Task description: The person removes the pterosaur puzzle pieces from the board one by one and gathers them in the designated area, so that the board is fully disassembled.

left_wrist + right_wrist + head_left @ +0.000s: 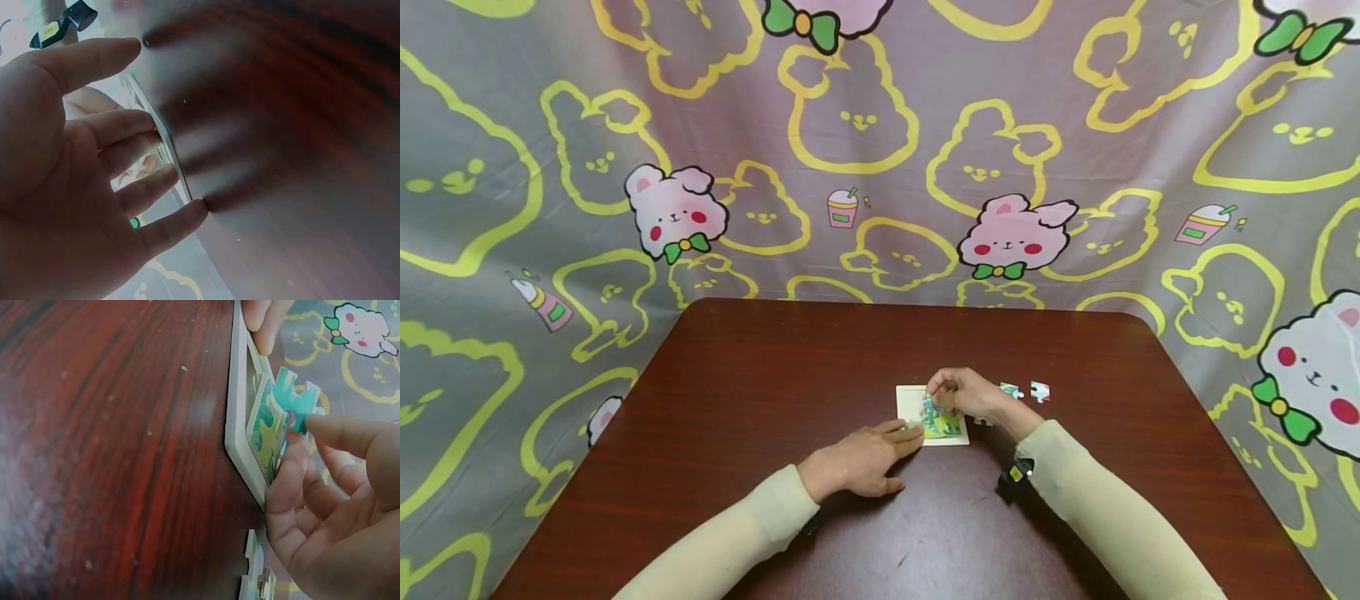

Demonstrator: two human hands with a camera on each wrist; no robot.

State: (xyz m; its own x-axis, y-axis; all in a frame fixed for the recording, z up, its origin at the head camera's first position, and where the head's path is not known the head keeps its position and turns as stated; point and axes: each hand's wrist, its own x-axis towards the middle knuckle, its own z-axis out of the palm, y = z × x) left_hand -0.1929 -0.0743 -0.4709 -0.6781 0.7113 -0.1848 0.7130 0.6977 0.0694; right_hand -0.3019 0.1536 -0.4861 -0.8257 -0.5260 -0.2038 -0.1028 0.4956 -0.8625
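Note:
A small white-framed puzzle tray (965, 442) lies on the table, with green and yellow pieces filling part of it. My right hand (968, 393) is over its right side; in the right wrist view that hand (337, 487) pinches a teal puzzle piece (294, 397) between thumb and finger, tilted above the fitted pieces (267, 428). My left hand (867, 458) lies with spread, fairly straight fingers, the fingertips touching the tray's left front edge. The left wrist view shows this hand (94, 156) palm side, its fingers along the tray edge (164, 134).
Loose puzzle pieces (1040, 391) lie right of the tray, some partly behind my right hand and forearm; a few (252, 562) show in the right wrist view. The brown table (775, 358) meets a patterned curtain (737, 150) at its back.

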